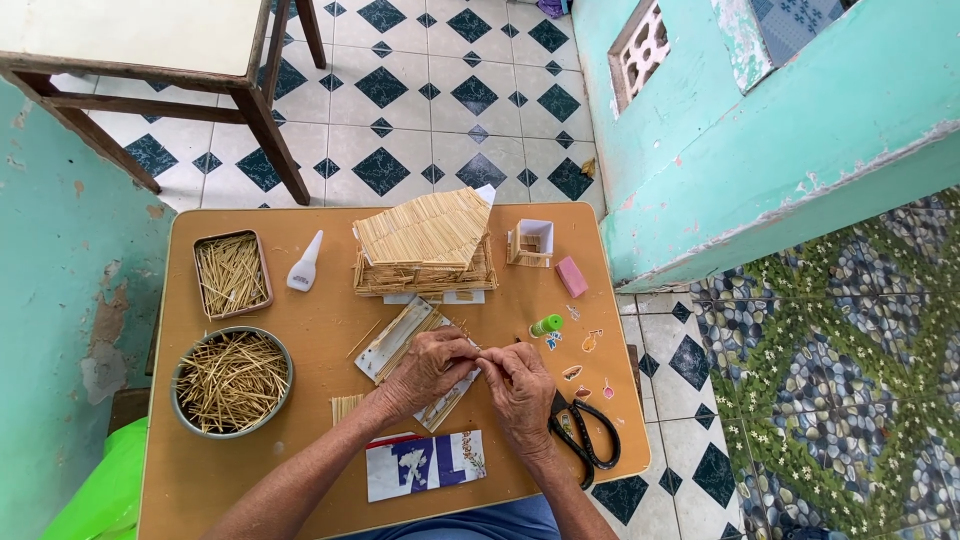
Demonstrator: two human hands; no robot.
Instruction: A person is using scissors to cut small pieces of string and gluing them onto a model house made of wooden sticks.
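Note:
My left hand (428,368) and my right hand (521,390) meet over the middle of a small wooden table (310,320). Their fingertips pinch a thin pale stick (478,358) between them. Under my left hand lies a flat panel of glued sticks on white card (398,338). A model house made of sticks (425,243) stands just beyond the hands. Black scissors (580,435) lie right beside my right hand.
A round bowl (232,382) and a rectangular tin (232,274), both holding loose sticks, sit at the left. A white glue bottle (304,264), small stick box (530,243), pink eraser (571,276), green spool (546,325) and printed card (424,464) lie around. A wooden stool (160,60) stands beyond.

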